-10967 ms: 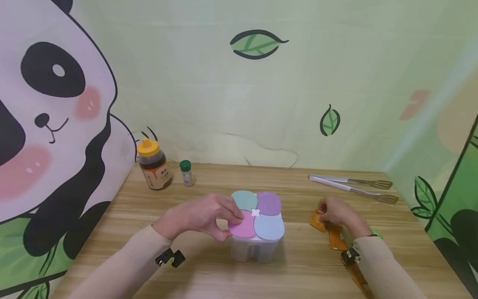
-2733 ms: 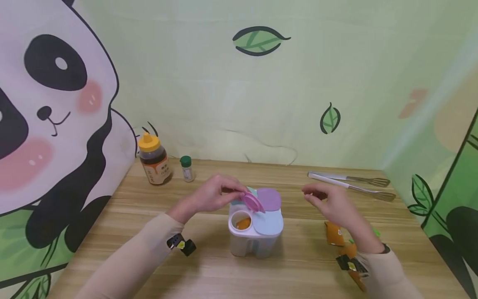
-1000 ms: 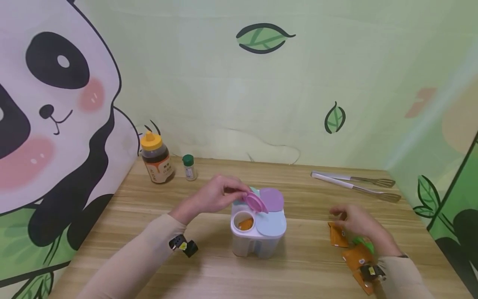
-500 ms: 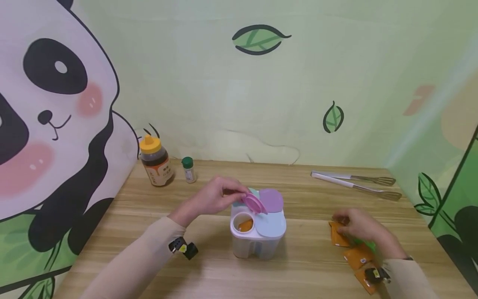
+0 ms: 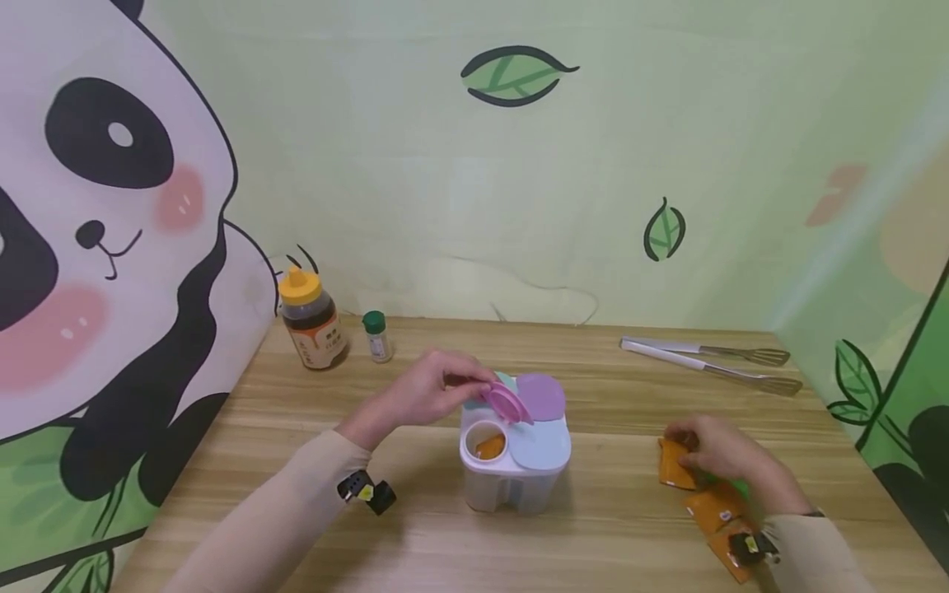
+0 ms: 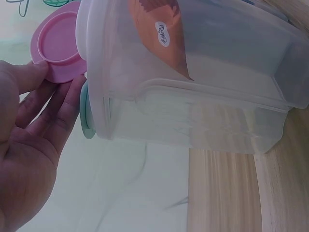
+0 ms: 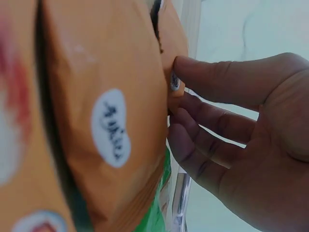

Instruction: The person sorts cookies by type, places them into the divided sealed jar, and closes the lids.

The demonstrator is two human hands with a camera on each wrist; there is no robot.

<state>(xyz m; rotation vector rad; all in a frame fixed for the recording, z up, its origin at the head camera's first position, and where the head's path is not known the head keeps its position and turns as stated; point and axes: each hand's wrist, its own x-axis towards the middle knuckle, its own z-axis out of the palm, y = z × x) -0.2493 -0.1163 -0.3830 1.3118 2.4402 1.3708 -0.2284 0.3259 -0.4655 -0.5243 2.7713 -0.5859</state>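
Observation:
A clear storage box (image 5: pixel 511 487) with four-part coloured lids stands mid-table. My left hand (image 5: pixel 433 387) pinches its pink lid (image 5: pixel 507 402), which is tipped up off its round opening. In that opening lies an orange packet (image 5: pixel 489 447); the left wrist view shows this packet (image 6: pixel 161 36) with a white label through the clear wall. The blue lid (image 5: pixel 539 445), purple lid (image 5: pixel 541 397) and partly hidden teal lid are down. At the right, my right hand (image 5: pixel 715 449) pinches an orange packet (image 5: pixel 675 463) between thumb and fingers, close over the table.
More orange packets (image 5: pixel 715 506) lie under my right wrist, with something green beside them. Two white-handled metal utensils (image 5: pixel 704 362) lie at the back right. A yellow-capped bottle (image 5: pixel 315 325) and a small green-capped shaker (image 5: pixel 376 338) stand at the back left.
Since the first frame the pink lid has been lifted and an orange packet lies in its opening. My right hand has gone from near the box back to the packets and taken hold of one.

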